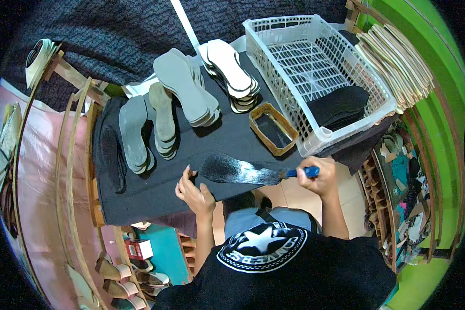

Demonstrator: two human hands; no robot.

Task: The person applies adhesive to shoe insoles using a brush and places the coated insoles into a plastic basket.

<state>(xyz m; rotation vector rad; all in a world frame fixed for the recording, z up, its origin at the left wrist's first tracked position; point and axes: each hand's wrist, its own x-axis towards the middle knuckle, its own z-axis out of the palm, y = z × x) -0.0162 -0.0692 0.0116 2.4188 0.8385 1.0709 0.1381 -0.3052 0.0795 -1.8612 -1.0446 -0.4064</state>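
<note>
In my right hand (318, 178) is a brush with a blue handle (292, 173); the fingers are closed round it. Its bristle end meets the right end of a black insole-shaped piece (232, 169), whose surface shines wet. My left hand (195, 195) is open, fingers spread, beside the left end of that piece; whether a fingertip touches it I cannot tell. Beyond the brush stands a small rectangular tub (279, 150) with a crusted brown rim and dark, shiny contents.
Grey insole stacks (183, 85), (133, 129) and a white-topped stack (230, 64) lie on the dark-covered table (150, 201). A white plastic crate (294, 93) at the right holds black pieces (341, 106). Layered sheets (398, 64) rest beyond it. Shelves with shoe parts (121, 279) flank me.
</note>
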